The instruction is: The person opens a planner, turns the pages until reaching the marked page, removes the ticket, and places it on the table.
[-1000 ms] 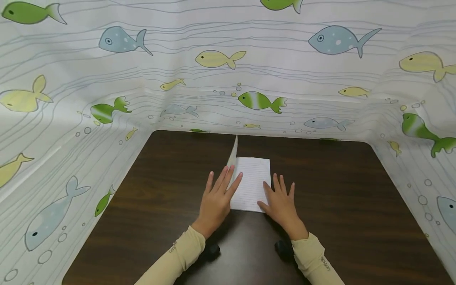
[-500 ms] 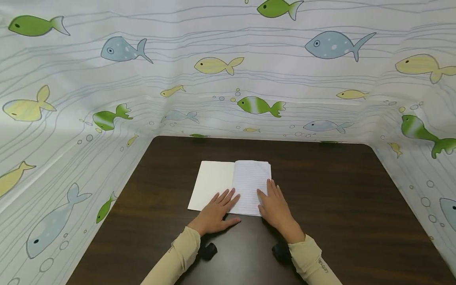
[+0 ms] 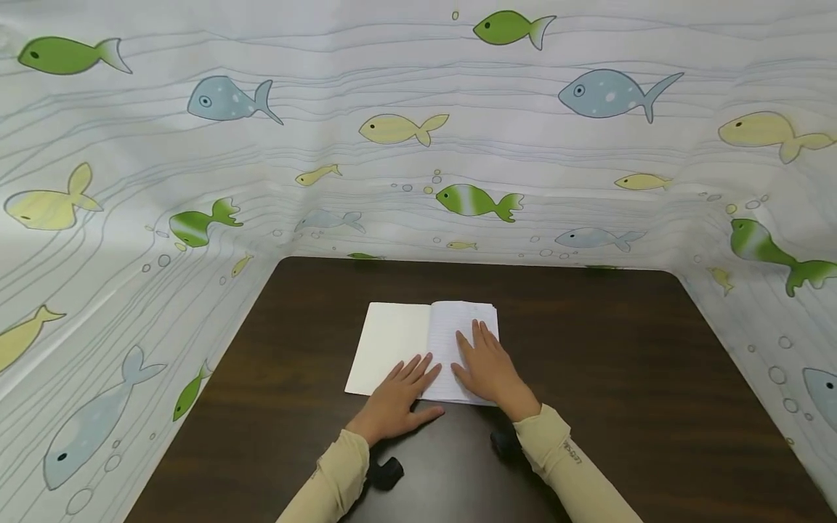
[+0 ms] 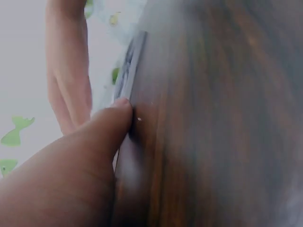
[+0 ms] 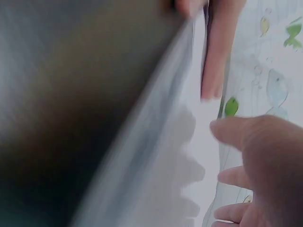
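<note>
An open notebook (image 3: 394,338) lies on the dark wooden table, its plain inner cover on the left and a lined page (image 3: 447,330) on the right. My left hand (image 3: 397,398) rests near the lower fold, fingers spread over the pages and thumb out past the bottom edge. On the lined page my right hand (image 3: 487,363) lies with its fingers extended toward the top. In the right wrist view, that hand (image 5: 270,156) hovers close over the white page (image 5: 165,175), casting a shadow of its fingers. The left wrist view shows the left thumb (image 4: 111,125) beside the notebook's edge (image 4: 132,64).
A dark brown table (image 3: 608,378) spreads around the notebook. White fabric printed with fish (image 3: 474,200) rises behind and along both sides. A black wrist device (image 3: 386,473) sits under the left wrist, and another (image 3: 503,444) under the right.
The cover, upright a second ago, has been laid flat to the left. My left hand has lowered onto the fold. My right hand has moved from the right edge inward over the lined page.
</note>
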`<action>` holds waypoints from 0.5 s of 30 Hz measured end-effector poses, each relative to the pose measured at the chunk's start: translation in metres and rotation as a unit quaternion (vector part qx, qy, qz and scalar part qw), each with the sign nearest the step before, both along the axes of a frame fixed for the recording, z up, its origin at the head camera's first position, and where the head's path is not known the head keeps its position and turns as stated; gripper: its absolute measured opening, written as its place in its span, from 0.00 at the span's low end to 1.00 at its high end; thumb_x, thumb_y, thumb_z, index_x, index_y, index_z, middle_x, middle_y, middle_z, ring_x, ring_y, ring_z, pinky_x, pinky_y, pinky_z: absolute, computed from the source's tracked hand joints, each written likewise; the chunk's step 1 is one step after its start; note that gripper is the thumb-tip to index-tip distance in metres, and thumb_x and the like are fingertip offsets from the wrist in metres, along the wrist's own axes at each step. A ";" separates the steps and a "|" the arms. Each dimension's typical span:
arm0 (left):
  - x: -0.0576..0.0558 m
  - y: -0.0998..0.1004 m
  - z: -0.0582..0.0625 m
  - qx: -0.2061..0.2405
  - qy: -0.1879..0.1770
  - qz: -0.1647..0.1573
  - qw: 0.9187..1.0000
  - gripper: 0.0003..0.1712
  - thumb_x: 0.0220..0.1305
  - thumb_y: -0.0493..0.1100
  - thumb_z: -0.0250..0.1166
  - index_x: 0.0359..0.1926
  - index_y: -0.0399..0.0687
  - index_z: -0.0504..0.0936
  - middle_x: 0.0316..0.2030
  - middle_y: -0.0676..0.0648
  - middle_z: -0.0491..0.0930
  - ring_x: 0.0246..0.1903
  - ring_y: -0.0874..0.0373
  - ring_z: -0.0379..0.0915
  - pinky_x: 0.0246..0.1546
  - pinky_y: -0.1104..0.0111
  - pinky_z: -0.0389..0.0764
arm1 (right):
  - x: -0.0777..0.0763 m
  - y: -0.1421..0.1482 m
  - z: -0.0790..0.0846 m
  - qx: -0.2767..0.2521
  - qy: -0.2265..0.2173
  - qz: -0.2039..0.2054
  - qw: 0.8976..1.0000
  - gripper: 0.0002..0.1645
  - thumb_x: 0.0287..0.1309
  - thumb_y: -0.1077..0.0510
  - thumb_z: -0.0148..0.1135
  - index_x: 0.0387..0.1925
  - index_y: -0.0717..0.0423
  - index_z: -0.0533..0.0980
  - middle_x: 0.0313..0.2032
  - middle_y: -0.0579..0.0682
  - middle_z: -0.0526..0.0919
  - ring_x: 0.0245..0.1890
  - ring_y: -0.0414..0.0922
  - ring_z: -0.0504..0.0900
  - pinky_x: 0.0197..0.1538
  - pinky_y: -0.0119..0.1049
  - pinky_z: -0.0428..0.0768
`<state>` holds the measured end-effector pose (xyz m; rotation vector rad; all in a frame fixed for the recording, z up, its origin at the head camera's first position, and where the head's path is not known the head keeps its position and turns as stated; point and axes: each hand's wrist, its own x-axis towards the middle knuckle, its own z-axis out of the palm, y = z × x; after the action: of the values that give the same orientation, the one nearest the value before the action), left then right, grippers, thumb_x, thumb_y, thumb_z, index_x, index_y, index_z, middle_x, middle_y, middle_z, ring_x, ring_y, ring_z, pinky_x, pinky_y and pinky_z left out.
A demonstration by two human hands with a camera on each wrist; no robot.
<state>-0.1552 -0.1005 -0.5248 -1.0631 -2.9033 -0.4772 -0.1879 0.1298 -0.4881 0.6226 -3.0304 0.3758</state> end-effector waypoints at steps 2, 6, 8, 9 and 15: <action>0.000 -0.001 -0.004 0.008 0.008 0.005 1.000 0.45 0.73 0.68 0.57 0.80 0.51 0.61 0.80 0.45 0.56 0.79 0.47 0.50 0.78 0.49 0.54 | -0.014 -0.001 0.001 0.007 0.000 -0.007 1.000 0.41 0.71 0.44 0.63 0.73 0.67 0.67 0.73 0.77 0.58 0.76 0.70 0.56 0.75 0.59 0.63; 0.001 -0.002 -0.012 0.012 0.012 0.017 1.000 0.46 0.72 0.71 0.55 0.80 0.53 0.61 0.80 0.46 0.55 0.79 0.50 0.49 0.78 0.50 0.53 | -0.037 -0.002 -0.004 0.012 -0.015 -0.021 1.000 0.49 0.69 0.35 0.60 0.75 0.66 0.64 0.75 0.76 0.55 0.77 0.68 0.54 0.73 0.59 0.66; 0.001 -0.001 -0.013 0.017 0.013 0.017 1.000 0.46 0.72 0.72 0.54 0.80 0.53 0.62 0.80 0.47 0.56 0.79 0.50 0.50 0.78 0.50 0.53 | -0.045 -0.001 -0.007 0.014 -0.032 -0.034 0.999 0.52 0.68 0.32 0.60 0.76 0.64 0.62 0.76 0.74 0.54 0.78 0.66 0.53 0.71 0.61 0.70; 0.000 0.000 -0.013 0.020 0.012 0.015 1.000 0.46 0.72 0.73 0.54 0.80 0.54 0.63 0.80 0.47 0.56 0.79 0.50 0.50 0.78 0.50 0.54 | -0.048 0.000 -0.009 0.016 -0.044 -0.041 0.998 0.53 0.68 0.31 0.59 0.77 0.64 0.61 0.77 0.74 0.53 0.78 0.66 0.53 0.69 0.62 0.71; -0.001 -0.005 -0.010 0.042 0.028 0.012 0.999 0.46 0.71 0.71 0.57 0.78 0.51 0.66 0.78 0.45 0.61 0.78 0.48 0.55 0.76 0.51 0.58 | -0.053 -0.008 -0.016 0.001 -0.092 -0.058 0.994 0.56 0.67 0.31 0.60 0.79 0.64 0.57 0.78 0.73 0.49 0.77 0.68 0.54 0.67 0.65 0.72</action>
<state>-0.1558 -0.1051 -0.5345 -1.0139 -2.8163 -0.5528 -0.2414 0.1221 -0.5038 0.4319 -3.2213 0.4498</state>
